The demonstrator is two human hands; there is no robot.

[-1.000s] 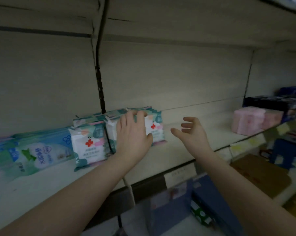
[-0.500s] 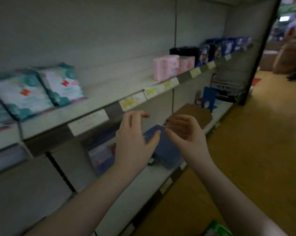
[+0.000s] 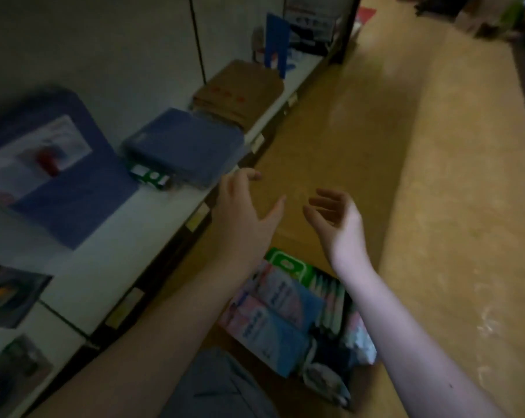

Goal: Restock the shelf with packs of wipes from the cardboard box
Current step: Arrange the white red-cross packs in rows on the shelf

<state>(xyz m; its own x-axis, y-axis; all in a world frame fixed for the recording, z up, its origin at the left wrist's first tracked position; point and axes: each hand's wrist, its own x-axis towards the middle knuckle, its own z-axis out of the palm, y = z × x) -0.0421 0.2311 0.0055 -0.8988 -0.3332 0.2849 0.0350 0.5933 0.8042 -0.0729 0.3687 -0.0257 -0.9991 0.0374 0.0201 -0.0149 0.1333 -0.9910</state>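
Observation:
A box on the floor holds packs of wipes [image 3: 280,309]: blue and pink packs lying flat, a green-topped pack [image 3: 288,263] at its far end, and thin packs on edge beside them. The box's cardboard walls are mostly hidden by my arms and the dim light. My left hand [image 3: 243,206] hovers empty above the floor beside the bottom shelf's [image 3: 110,248] front edge, fingers spread. To its right my right hand [image 3: 336,218] is also empty, with curled fingers held apart. Both hands are above and beyond the box.
On the white bottom shelf lie a large blue pack [image 3: 53,173], a flat blue pack [image 3: 185,146] over a small green box [image 3: 151,176], folded brown cardboard [image 3: 240,92] and a blue bookend [image 3: 277,45]. Tan floor [image 3: 436,176] stretches to the right.
My view has swung down from the upper shelf, where my left hand rested on a red-cross wipes pack, to the bottom shelf and floor box. Both hands came away empty and lowered.

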